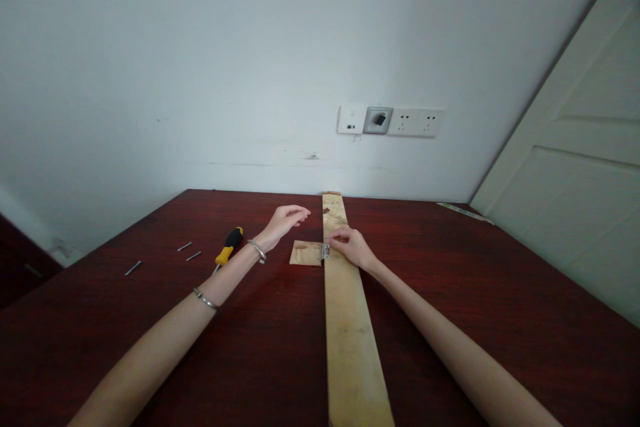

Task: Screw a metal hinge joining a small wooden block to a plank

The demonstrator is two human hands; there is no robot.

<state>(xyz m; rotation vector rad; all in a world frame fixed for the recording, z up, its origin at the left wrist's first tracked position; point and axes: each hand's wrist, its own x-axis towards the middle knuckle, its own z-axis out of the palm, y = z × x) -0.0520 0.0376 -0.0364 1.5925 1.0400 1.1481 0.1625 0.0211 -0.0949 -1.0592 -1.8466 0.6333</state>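
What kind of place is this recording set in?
Likely an ordinary room used for small woodwork: dark table against a white wall with sockets, a panelled door, a plank and screwdriver.

You are wearing the one camera on your head, and it is looking forward and somewhat down along the dark red table toward the white wall — the door is showing at right. Your left hand and right hand are sitting mid-frame, small, at full arm's reach — the wide view is taking in most of the tabletop.
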